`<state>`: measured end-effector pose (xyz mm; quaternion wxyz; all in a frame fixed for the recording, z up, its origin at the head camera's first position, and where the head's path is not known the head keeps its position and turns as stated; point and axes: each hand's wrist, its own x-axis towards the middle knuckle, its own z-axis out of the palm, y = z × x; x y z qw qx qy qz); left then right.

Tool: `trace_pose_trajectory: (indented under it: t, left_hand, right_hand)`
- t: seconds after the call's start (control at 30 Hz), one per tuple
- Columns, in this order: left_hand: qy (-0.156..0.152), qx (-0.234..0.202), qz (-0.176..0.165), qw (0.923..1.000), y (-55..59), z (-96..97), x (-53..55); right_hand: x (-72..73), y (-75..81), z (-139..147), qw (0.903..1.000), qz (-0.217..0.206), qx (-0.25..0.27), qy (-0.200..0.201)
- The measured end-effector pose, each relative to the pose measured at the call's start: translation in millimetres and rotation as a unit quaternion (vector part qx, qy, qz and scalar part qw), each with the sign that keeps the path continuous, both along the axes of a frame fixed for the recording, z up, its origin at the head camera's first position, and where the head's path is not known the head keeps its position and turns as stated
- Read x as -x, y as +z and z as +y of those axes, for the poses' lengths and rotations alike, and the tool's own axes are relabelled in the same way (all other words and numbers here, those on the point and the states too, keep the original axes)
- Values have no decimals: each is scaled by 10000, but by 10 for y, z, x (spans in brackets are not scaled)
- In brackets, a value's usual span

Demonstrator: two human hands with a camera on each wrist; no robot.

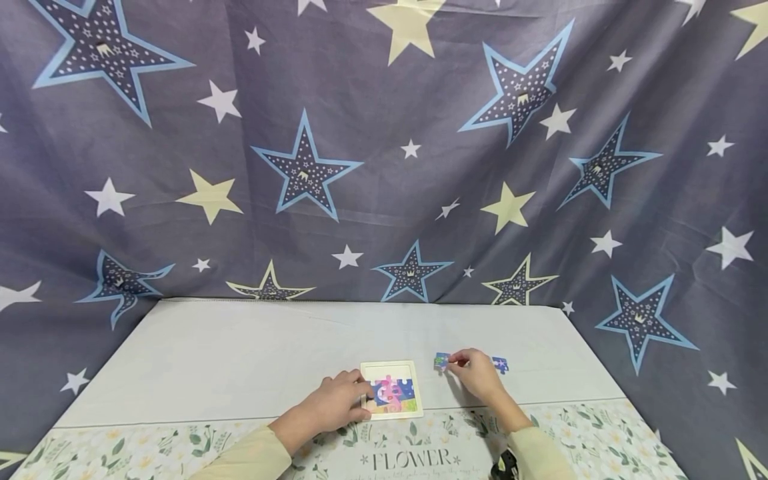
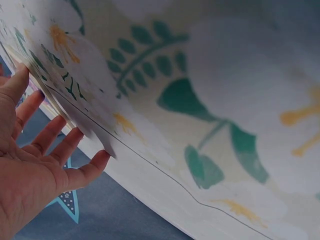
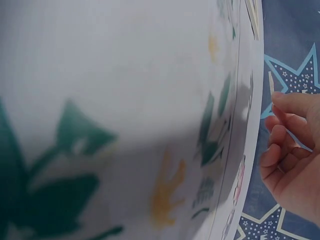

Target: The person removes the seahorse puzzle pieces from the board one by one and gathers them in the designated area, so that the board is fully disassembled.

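Fingers: right hand [image 1: 477,375] pinches puzzle piece [image 1: 442,361] | left hand [image 1: 337,401] flat on tray [image 1: 391,368] | white table [image 1: 252,353], starry curtain [image 1: 360,147]

right hand [image 3: 292,150]: at the right edge, fingers curled, thumb and forefinger pinching a thin pale puzzle piece [image 3: 271,84] seen edge-on
tablecloth [image 3: 125,100]: white, blurred green leaf and orange flower print, left of the grip, very close to the lens
star curtain [image 3: 295,60]: dark blue with light-blue outlined stars, behind the hand

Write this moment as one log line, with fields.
left hand: rests on puzzle tray | right hand: pinches puzzle piece | table
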<state>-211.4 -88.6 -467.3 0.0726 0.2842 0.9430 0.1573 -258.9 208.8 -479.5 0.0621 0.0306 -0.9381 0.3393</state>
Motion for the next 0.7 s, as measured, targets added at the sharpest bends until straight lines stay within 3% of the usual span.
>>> trace_pose_trajectory:
  t: [0.7]
  left_hand:
    - [-2, 0, 47, 10000, 15, 3, -10]
  right_hand:
    - [-22, 27, 148, 9999, -28, 21, -98]
